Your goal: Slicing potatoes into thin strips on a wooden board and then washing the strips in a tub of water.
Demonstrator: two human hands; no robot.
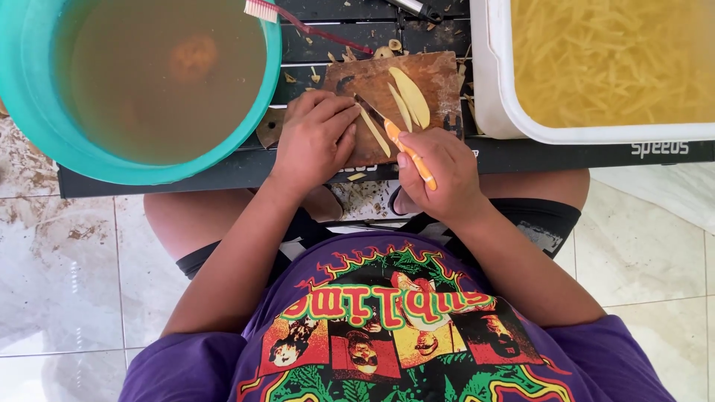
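Marble tile floor, dark slatted desk (417,160). On the wooden cutting board (439,74) we grip an orange-handled knife (406,151) in our right hand (439,175), long axis diagonal, blade pointing up-left. Left hand (316,138) is curled over a potato piece. Potato slices (411,97) lie above. Teal bucket (30,112) left, white tub (491,82) right; tight room.

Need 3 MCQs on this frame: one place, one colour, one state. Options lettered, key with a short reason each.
1. Where is the cutting board?
A. between the teal tub and the white tub
B. on the floor
C. inside the white tub

2. What colour is the knife handle?
A. black
B. orange
C. green

3. What is the right hand doing?
A. lying open
B. resting in water
C. gripping the knife

Key: 1 A, a tub flanks each side; 2 B, orange shows in the fist; 3 C, fingers wrap the handle while the left hand presses the board.
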